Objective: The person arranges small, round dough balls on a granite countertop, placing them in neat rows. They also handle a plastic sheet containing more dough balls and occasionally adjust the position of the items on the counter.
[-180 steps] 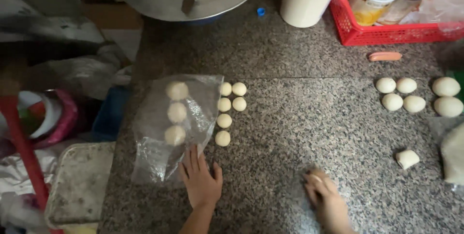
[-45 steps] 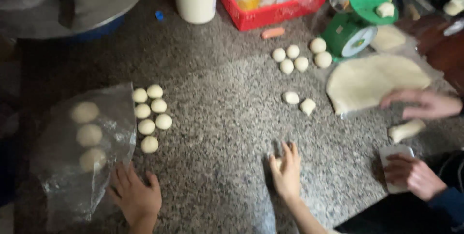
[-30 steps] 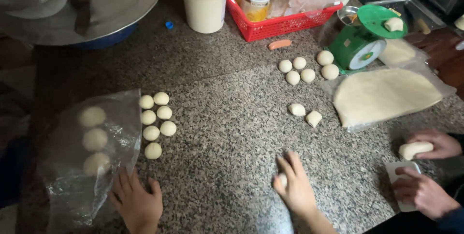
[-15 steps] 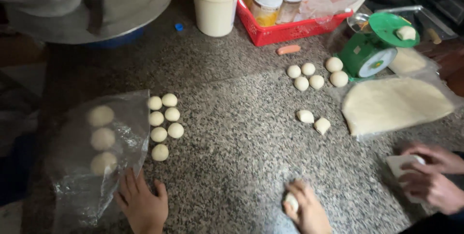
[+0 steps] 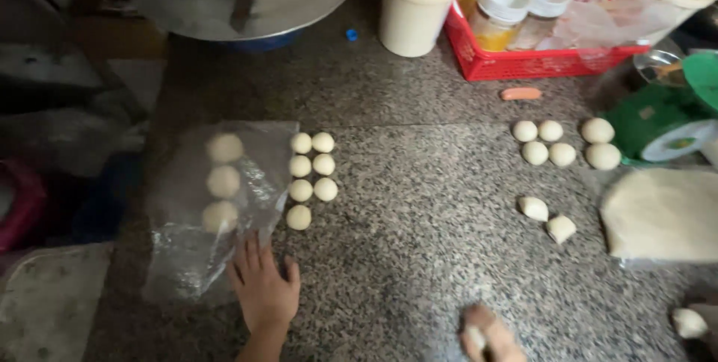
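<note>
Dough piece (image 5: 474,336), small, pale and blurred, sits at the lower edge of the frame under the right hand (image 5: 490,338) with fingers curled on it, while the left hand (image 5: 263,289) lies flat, fingers apart, touching the plastic sheet (image 5: 196,235).

A small, pale, soft lump of dough (image 5: 474,337) is lying on the speckled granite counter (image 5: 419,205) at the bottom edge, half covered, blurred, well apart from the clear, crinkled plastic sheet (image 5: 187,250) lying flat.
</note>
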